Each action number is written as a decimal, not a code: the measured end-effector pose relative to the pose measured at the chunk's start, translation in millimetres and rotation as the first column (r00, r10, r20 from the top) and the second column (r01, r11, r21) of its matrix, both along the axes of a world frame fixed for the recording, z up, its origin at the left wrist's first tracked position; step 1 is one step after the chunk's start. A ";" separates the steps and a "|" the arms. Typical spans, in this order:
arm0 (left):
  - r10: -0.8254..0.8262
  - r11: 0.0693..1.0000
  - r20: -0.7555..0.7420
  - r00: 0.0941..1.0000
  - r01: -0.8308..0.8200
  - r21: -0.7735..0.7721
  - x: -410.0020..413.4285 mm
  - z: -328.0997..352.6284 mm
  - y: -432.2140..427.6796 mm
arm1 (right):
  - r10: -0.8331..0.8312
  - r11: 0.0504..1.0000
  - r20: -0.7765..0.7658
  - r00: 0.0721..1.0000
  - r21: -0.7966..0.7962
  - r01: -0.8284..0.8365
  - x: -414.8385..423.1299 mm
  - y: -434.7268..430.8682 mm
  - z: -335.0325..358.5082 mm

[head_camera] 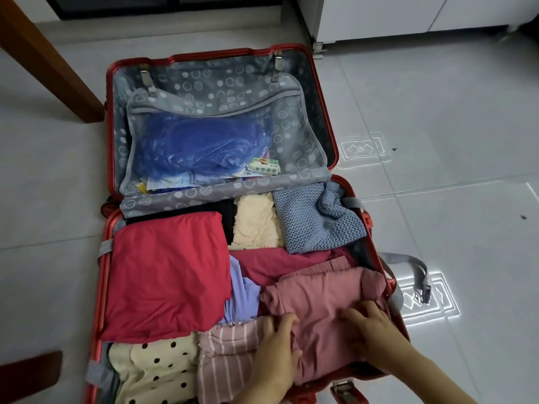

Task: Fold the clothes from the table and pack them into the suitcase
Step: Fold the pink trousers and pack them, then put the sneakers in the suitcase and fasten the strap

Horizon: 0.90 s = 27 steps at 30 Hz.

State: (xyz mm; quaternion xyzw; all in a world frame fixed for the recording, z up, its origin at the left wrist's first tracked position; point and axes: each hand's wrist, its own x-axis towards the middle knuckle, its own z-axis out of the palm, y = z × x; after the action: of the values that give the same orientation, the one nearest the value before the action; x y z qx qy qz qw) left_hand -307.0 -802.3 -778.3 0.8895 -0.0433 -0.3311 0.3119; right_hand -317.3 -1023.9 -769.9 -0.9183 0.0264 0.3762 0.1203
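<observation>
A red suitcase [108, 141] lies open on the floor, its near half full of folded clothes. A dusty-pink garment [320, 298] sits at the near right corner. My left hand [277, 345] presses flat on its left edge, and my right hand [370, 325] presses flat on its right part, fingers spread. Beside it lie a red folded garment [169, 275], a lilac piece [242, 295], a pink striped piece [224, 354], a cream polka-dot piece [157, 365], a cream garment [256, 220] and a blue knit [315, 217].
The lid half holds a grey patterned zip pocket [221, 106] with a blue plastic bag [201, 144] inside. A grey strap with buckle [420, 275] hangs out on the right. A wooden table leg [49, 62] stands at far left. White cabinets [408, 16] are behind.
</observation>
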 end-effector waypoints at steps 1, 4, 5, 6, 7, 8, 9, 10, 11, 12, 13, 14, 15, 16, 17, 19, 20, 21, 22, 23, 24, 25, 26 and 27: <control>-0.002 1.000 -0.009 1.000 0.002 0.013 -1.1 -1.4 2.0 | -0.007 1.000 -0.020 1.000 0.011 0.007 1.0 0.0 -4.6; -0.025 0.998 -0.032 0.999 0.027 0.053 1.9 -8.8 3.7 | 0.000 0.999 -0.067 0.998 0.036 0.002 4.0 0.3 -13.3; -0.030 0.997 -0.048 0.998 0.033 0.070 5.4 -9.5 2.5 | 0.013 1.000 -0.079 0.997 0.028 -0.011 3.4 -0.4 -18.2; -0.037 0.995 -0.063 0.997 0.042 0.086 9.2 -9.9 1.3 | 0.023 1.000 -0.088 0.996 0.014 -0.022 2.4 0.7 -20.0; -0.053 0.993 -0.076 0.996 0.061 0.100 12.5 -10.5 -0.4 | 0.032 0.999 -0.096 0.995 0.000 -0.032 1.5 1.5 -22.7; -0.073 0.990 -0.085 0.994 0.083 0.113 15.0 -11.0 -2.1 | 0.037 0.999 -0.098 0.994 -0.010 -0.038 1.2 2.9 -23.3; -0.090 0.987 -0.096 0.991 0.102 0.127 17.1 -10.3 -3.4 | 0.040 0.999 -0.096 0.995 -0.018 -0.042 0.9 4.5 -24.3; -0.103 0.984 -0.109 0.989 0.117 0.135 19.0 -9.0 -4.0 | 0.040 0.999 -0.101 0.994 -0.022 -0.042 1.3 5.9 -24.8; -0.111 0.982 -0.123 0.986 0.128 0.139 21.0 -6.9 -4.6 | 0.046 0.999 -0.093 0.995 -0.023 -0.049 1.0 6.2 -26.0; -0.124 0.979 -0.139 0.982 0.144 0.145 22.8 -4.3 -4.1 | 0.052 0.998 -0.089 0.995 -0.028 -0.055 0.5 7.3 -24.9; -0.145 0.975 -0.160 0.976 0.168 0.147 25.1 -0.5 -2.9 | 0.054 0.998 -0.098 0.994 -0.035 -0.057 -0.8 6.8 -24.8; -0.166 0.970 -0.183 0.969 0.194 0.144 27.3 4.3 -0.4 | 0.058 0.997 -0.111 0.992 -0.039 -0.062 0.3 7.4 -19.4; -0.192 0.966 -0.215 0.958 0.223 0.130 29.6 9.7 3.1 | 0.066 0.997 -0.128 0.990 -0.041 -0.071 1.7 7.0 -15.3; -0.223 0.962 -0.241 0.945 0.253 0.104 31.5 15.3 8.6 | 0.072 0.996 -0.150 0.986 -0.039 -0.079 4.9 7.9 -8.4; -0.257 0.956 -0.264 0.930 0.285 0.071 33.5 22.1 14.6 | 0.072 0.997 -0.181 0.981 -0.020 -0.076 10.0 9.1 -0.4; -0.303 0.948 -0.282 0.910 0.318 0.005 39.9 31.0 31.3 | 0.025 0.998 -0.180 0.983 0.058 -0.015 19.6 13.9 18.7; -0.305 0.950 -0.277 0.911 0.313 -0.015 45.2 38.8 40.2 | -0.004 0.996 -0.156 0.988 0.092 0.019 23.5 16.4 28.2; -0.287 0.957 -0.268 0.919 0.289 -0.033 51.5 50.2 48.9 | -0.024 0.992 -0.118 0.993 0.123 0.038 27.2 19.1 36.6; -0.260 0.965 -0.247 0.934 0.257 -0.046 59.2 60.3 58.1 | -0.052 0.987 -0.078 0.996 0.148 0.064 30.6 23.8 47.2; -0.231 0.973 -0.213 0.949 0.226 -0.049 67.2 72.1 66.9 | -0.088 0.980 -0.052 0.995 0.173 0.096 34.2 28.9 56.0; -0.200 0.980 -0.167 0.966 0.196 -0.041 76.0 80.6 76.4 | -0.112 0.971 -0.027 0.993 0.209 0.116 39.2 37.9 69.3; -0.173 0.985 -0.120 0.978 0.170 -0.032 84.4 88.9 85.2 | -0.125 0.961 -0.002 0.992 0.249 0.122 43.7 48.0 81.8; -0.149 0.988 -0.089 0.985 0.146 -0.040 92.7 99.2 92.6 | -0.132 0.951 0.024 0.991 0.284 0.120 49.5 59.3 95.9; -0.131 0.990 -0.064 0.989 0.128 -0.055 100.3 112.1 97.6 | -0.133 0.943 0.055 0.990 0.313 0.109 55.7 70.2 111.2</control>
State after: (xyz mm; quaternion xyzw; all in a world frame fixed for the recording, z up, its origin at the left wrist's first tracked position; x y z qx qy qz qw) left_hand -206.7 -704.7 -666.3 0.8649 -0.0989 -0.3791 0.3137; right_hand -261.5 -953.7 -658.8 -0.8983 0.0188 0.3326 0.2863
